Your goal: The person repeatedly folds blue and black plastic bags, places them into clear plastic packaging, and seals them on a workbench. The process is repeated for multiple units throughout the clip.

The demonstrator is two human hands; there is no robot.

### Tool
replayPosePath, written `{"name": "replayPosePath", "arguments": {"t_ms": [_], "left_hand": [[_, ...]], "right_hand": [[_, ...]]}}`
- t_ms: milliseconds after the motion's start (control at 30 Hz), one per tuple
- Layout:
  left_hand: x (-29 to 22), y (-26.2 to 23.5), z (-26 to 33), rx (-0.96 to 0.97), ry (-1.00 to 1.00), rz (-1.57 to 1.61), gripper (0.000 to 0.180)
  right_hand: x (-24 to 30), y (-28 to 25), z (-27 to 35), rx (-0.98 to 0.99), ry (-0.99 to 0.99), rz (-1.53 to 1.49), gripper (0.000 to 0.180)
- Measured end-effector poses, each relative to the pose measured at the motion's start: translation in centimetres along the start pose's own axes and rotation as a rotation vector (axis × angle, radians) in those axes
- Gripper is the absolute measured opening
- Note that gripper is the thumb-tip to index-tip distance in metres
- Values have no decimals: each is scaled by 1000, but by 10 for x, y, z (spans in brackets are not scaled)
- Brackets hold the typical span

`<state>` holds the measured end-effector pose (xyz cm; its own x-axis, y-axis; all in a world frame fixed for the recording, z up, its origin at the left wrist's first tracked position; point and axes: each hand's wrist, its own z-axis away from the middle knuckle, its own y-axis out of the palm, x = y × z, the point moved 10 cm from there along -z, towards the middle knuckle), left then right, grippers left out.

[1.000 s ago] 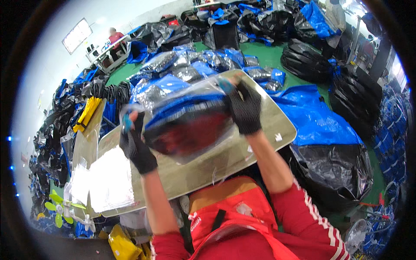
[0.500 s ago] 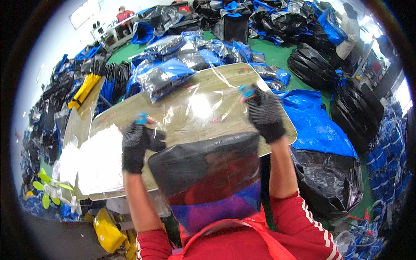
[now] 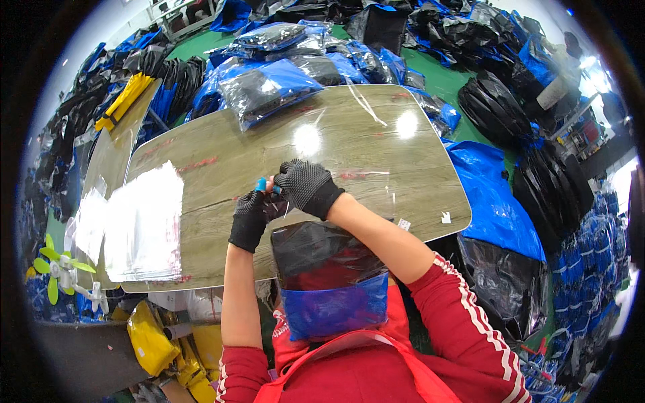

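Observation:
A clear plastic bag with a folded black-and-blue sheet item [image 3: 332, 302] inside hangs at the near edge of the table, against my apron. My left hand [image 3: 252, 216] and my right hand [image 3: 308, 187] meet above it, both closed on the bag's upper edge, which is bunched between them. Black dotted gloves cover both hands, with blue wraps showing on fingertips. The right hand's fingers are partly hidden under its back.
Flat clear bags [image 3: 148, 225] lie stacked at the left of the wood-patterned table [image 3: 248, 158]. Filled blue-and-black packages [image 3: 265, 87] overlap its far edge. A green fan [image 3: 57, 272] stands at left; a blue-and-black bundle [image 3: 500, 201] lies at right.
My hands have come together from wide apart, the right one moving left and nearer. The clear bag's top, stretched before, is now bunched, and the packed item hangs slightly lower.

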<state>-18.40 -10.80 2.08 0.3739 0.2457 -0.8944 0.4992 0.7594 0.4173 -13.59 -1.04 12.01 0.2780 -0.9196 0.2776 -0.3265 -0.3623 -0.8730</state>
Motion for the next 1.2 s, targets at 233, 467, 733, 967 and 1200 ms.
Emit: {"name": "replayPosePath", "arguments": {"t_ms": [233, 467, 733, 967, 1200], "left_hand": [[-39, 16, 17, 139, 249, -751, 26], [-29, 17, 23, 243, 106, -498, 28], [-23, 16, 27, 208, -5, -40, 38], [-31, 23, 30, 178, 42, -392, 35], [-40, 20, 41, 205, 218, -686, 27]], "right_hand": [[17, -16, -17, 184, -310, -24, 22], [19, -11, -23, 158, -410, 111, 19], [-82, -163, -19, -133, 165, -471, 19], [14, -21, 12, -13, -146, -55, 15], [20, -38, 0, 24, -330, 53, 22]]}}
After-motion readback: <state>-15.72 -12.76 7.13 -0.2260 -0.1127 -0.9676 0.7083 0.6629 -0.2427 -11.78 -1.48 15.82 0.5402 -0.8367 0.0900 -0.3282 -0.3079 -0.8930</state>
